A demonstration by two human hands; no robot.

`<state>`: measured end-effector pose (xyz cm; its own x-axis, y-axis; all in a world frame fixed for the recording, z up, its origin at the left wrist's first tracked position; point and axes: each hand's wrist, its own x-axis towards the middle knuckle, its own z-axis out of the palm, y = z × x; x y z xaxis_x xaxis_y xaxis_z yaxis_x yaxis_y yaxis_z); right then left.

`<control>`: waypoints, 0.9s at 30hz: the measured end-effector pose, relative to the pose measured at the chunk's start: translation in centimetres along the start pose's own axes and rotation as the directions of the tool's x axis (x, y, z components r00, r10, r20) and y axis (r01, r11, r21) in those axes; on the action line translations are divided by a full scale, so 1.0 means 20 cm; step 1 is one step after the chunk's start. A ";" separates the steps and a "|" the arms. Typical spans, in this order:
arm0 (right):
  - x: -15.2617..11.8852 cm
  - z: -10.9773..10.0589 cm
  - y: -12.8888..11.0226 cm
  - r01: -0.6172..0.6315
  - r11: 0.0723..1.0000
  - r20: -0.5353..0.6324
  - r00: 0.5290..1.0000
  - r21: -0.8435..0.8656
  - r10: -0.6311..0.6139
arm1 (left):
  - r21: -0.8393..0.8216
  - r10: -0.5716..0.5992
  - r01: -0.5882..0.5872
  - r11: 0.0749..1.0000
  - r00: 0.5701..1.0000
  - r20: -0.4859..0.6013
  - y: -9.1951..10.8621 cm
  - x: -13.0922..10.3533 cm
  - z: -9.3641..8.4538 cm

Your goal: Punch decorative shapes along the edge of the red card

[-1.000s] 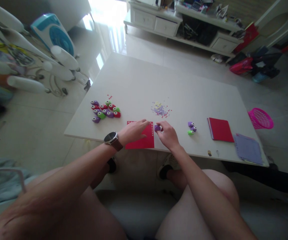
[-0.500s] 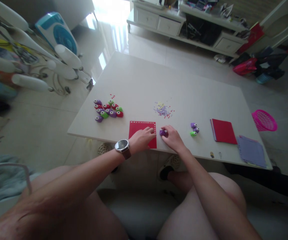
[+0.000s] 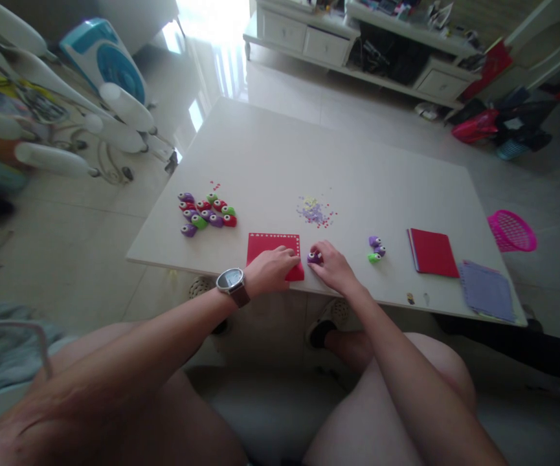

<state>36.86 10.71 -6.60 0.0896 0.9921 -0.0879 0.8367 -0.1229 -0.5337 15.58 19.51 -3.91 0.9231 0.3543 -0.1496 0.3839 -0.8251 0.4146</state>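
A red sheet of paper (image 3: 259, 244) lies at the table's near edge, with a row of small punched shapes along its top and down its right side. My left hand (image 3: 274, 266), wearing a watch, covers the sheet's middle and grips its right side, where the lower part looks slightly raised. Just right of the sheet, my right hand (image 3: 331, 264) holds a small purple craft punch (image 3: 314, 258) between thumb and fingers. The punch stays apart from the paper.
Several coloured craft punches (image 3: 205, 214) cluster at left, and more punches (image 3: 377, 249) sit at right. Punched confetti (image 3: 314, 211) lies mid-table. Farther right are a red paper stack (image 3: 433, 252), purple sheets (image 3: 487, 290) and a pink basket (image 3: 511, 231).
The red paper's lower right part has lifted and bent slightly under my left hand. My right hand keeps its hold on the purple craft punch. The whole view has shifted a little.
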 end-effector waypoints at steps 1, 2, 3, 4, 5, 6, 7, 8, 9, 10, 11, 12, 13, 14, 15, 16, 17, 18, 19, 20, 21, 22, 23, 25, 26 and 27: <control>0.00 0.00 0.00 -0.008 1.000 0.008 1.000 0.003 0.008 | -0.007 0.003 -0.002 1.000 1.000 0.004 0.00 0.00 -0.01; 0.00 0.00 0.00 -0.013 1.000 0.016 1.000 0.007 0.013 | -0.013 0.004 -0.004 1.000 1.000 0.009 0.00 0.00 -0.02; 0.00 0.00 0.00 -0.015 1.000 0.022 1.000 0.008 0.015 | -0.019 0.006 -0.006 1.000 1.000 0.015 0.00 0.00 -0.02; 0.01 0.00 0.00 -0.014 1.000 0.026 1.000 0.009 0.014 | -0.025 0.010 -0.009 1.000 1.000 0.021 -0.01 0.00 -0.03; 0.01 0.00 0.00 -0.011 1.000 0.030 0.999 0.010 0.011 | -0.031 0.016 -0.015 0.999 1.000 0.026 -0.01 0.00 -0.03; 0.01 0.00 0.01 -0.007 1.000 0.034 0.999 0.012 0.006 | -0.037 0.023 -0.022 0.999 0.999 0.030 -0.01 0.00 -0.04; 0.01 0.00 0.01 -0.001 1.000 0.037 0.999 0.017 0.001 | -0.043 0.031 -0.029 0.999 0.999 0.030 -0.01 0.00 -0.04; 0.02 0.00 0.01 0.005 1.000 0.041 0.999 0.022 -0.005 | -0.049 0.039 -0.037 0.998 0.999 0.030 -0.02 0.00 -0.04; 0.02 0.00 0.01 0.011 1.000 0.045 0.999 0.028 -0.012 | -0.053 0.047 -0.046 0.998 0.998 0.031 -0.02 0.00 -0.04; 0.02 0.00 0.01 0.017 0.999 0.051 0.999 0.034 -0.019 | -0.055 0.054 -0.052 0.997 0.998 0.034 -0.02 0.00 -0.04; 0.02 -0.01 0.00 0.022 0.999 0.059 0.998 0.040 -0.024 | -0.058 0.059 -0.057 0.997 0.998 0.037 -0.03 0.00 -0.04; 0.02 -0.01 0.00 0.022 0.999 0.069 0.997 0.045 -0.025 | -0.062 0.064 -0.062 0.996 0.997 0.042 -0.03 0.00 -0.04; 0.02 -0.01 -0.01 0.019 0.999 0.080 0.997 0.051 -0.023 | -0.066 0.071 -0.068 0.995 0.996 0.047 -0.03 0.00 -0.04; 0.02 -0.02 -0.01 0.013 0.998 0.092 0.996 0.056 -0.019 | -0.072 0.077 -0.073 0.995 0.996 0.049 -0.04 0.00 -0.03; 0.02 -0.02 -0.02 0.007 0.998 0.104 0.995 0.061 -0.014 | -0.079 0.082 -0.078 0.994 0.995 0.050 -0.04 0.01 -0.03; 0.01 -0.03 -0.02 0.002 0.998 0.115 0.993 0.068 -0.010 | -0.086 0.087 -0.082 0.993 0.995 0.051 -0.04 0.01 -0.03; 0.01 -0.03 -0.03 -0.003 0.997 0.125 0.992 0.076 -0.006 | -0.092 0.089 -0.084 0.992 0.995 0.050 -0.04 0.01 -0.03; 0.01 -0.04 -0.03 -0.007 0.996 0.134 0.991 0.085 -0.004 | -0.096 0.089 -0.083 0.992 0.995 0.050 -0.04 0.01 -0.04; 0.01 -0.04 -0.04 -0.012 0.995 0.142 0.990 0.095 -0.002 | -0.099 0.086 -0.081 0.992 0.995 0.050 -0.04 0.02 -0.04; 0.01 -0.04 -0.04 -0.016 0.994 0.149 0.989 0.105 0.000 | -0.099 0.084 -0.079 0.992 0.995 0.050 -0.04 0.02 -0.04; 0.01 -0.05 -0.05 -0.020 0.993 0.154 0.988 0.114 0.003 | -0.099 0.083 -0.078 0.992 0.995 0.051 -0.04 0.02 -0.05; 0.01 -0.05 -0.05 -0.024 0.992 0.157 0.988 0.123 0.005 | -0.097 0.082 -0.077 0.992 0.995 0.053 -0.03 0.02 -0.05; 0.01 -0.05 -0.05 -0.028 0.991 0.161 0.987 0.131 0.007 | -0.096 0.082 -0.076 0.992 0.995 0.054 -0.03 0.02 -0.06; 0.01 -0.05 -0.05 -0.040 0.988 0.170 0.985 0.148 0.014 | -0.095 0.081 -0.075 0.993 0.995 0.056 -0.02 0.02 -0.07; 0.01 -0.05 -0.05 -0.047 0.987 0.174 0.985 0.156 0.019 | -0.095 0.079 -0.073 0.993 0.995 0.056 -0.02 0.02 -0.07; 0.01 -0.05 -0.06 -0.053 0.985 0.179 0.984 0.164 0.023 | -0.097 0.078 -0.072 0.993 0.995 0.056 -0.02 0.02 -0.07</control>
<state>36.48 11.01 -5.19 0.0112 0.9684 -0.2493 0.7305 -0.1781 -0.6593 15.74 20.63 -2.81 0.9500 0.2640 -0.1669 0.3124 -0.8020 0.5091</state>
